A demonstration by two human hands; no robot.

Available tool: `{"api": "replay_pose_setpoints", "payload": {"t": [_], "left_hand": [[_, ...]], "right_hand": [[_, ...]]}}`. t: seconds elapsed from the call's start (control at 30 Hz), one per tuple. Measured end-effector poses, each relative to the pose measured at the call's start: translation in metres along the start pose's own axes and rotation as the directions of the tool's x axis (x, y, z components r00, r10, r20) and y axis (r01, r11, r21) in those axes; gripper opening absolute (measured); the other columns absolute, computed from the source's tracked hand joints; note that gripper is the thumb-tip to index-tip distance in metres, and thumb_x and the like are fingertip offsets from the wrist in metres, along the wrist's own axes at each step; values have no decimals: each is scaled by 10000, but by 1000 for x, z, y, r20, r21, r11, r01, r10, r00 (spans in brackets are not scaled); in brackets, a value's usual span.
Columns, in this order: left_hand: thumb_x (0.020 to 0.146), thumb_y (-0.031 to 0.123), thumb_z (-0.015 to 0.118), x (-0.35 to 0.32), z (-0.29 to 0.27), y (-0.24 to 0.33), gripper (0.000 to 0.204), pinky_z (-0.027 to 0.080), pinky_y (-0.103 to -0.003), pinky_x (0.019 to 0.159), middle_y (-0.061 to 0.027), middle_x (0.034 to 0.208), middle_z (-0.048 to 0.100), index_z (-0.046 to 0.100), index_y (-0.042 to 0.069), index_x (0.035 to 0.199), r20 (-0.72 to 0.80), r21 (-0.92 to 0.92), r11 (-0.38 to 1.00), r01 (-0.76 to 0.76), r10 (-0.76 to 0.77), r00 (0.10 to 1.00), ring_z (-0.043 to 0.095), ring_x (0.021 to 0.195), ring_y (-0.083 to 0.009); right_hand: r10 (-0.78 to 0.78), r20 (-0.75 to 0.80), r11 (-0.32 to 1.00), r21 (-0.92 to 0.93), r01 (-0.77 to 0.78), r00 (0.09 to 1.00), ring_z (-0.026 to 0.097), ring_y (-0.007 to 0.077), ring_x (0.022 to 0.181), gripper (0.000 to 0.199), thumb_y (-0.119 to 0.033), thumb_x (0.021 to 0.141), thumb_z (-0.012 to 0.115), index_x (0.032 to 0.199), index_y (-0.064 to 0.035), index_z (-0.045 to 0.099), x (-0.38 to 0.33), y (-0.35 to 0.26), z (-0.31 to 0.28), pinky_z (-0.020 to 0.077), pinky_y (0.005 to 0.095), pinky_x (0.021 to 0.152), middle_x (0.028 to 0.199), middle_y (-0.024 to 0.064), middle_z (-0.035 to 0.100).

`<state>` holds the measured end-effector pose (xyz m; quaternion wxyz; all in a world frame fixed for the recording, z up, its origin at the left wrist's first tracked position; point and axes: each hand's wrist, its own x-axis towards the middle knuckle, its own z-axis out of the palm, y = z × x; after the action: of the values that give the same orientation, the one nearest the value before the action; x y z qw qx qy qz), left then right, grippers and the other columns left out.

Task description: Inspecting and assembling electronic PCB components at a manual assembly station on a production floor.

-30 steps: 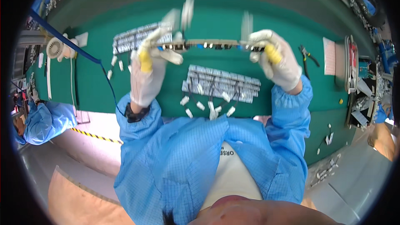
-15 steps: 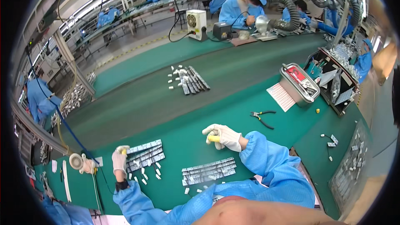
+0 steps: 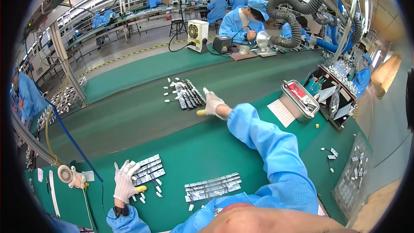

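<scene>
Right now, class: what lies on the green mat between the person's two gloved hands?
In the head view, only bare green mat lies between the left hand and right hand.

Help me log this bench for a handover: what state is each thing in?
Left hand: gloved, open, flat beside the near strips.
Right hand: gloved, stretched out by the far strips.
Near strips: flat, in rows.
Far strips: flat, fanned.
Metal tin: lid off.
</scene>
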<state>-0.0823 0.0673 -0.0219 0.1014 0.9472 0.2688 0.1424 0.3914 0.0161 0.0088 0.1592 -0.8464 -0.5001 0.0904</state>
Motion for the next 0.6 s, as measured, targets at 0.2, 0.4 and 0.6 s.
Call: {"api": "replay_pose_setpoints", "payload": {"t": [0.2, 0.4, 0.6], "left_hand": [[590, 215, 712, 26, 10, -42, 532, 309, -552, 994, -84, 1100, 593, 592, 145, 1103, -440, 72, 913, 401, -332, 834, 550, 1076, -281], [902, 261, 513, 145, 1, -94, 304, 421, -327, 399, -117, 759, 654, 525, 90, 1154, 54, -932, 142, 334, -856, 514, 547, 455, -167], [854, 134, 558, 178, 30, -102, 443, 391, -323, 947, -142, 1175, 565, 474, 93, 1287, -842, -248, 559, 791, -528, 110, 514, 1140, -240]], "right_hand": [[174, 16, 984, -38, -173, 985, 322, 305, 1282, 1152, -540, 583, 758, 1448, -160, 99, 70, -38, 31, 271, 635, 1000, 1381, 132, 336], [282, -123, 958, -23, -286, 952, 325, 310, 1247, 1034, -608, 556, 757, 1354, -155, 283, 65, -82, 45, 219, 639, 1007, 1324, 137, 355], [150, -106, 984, -76, -158, 983, 377, 315, 1192, 844, -570, 574, 767, 1231, -146, 446, 74, -73, 55, 289, 620, 970, 1235, 126, 402]]}}
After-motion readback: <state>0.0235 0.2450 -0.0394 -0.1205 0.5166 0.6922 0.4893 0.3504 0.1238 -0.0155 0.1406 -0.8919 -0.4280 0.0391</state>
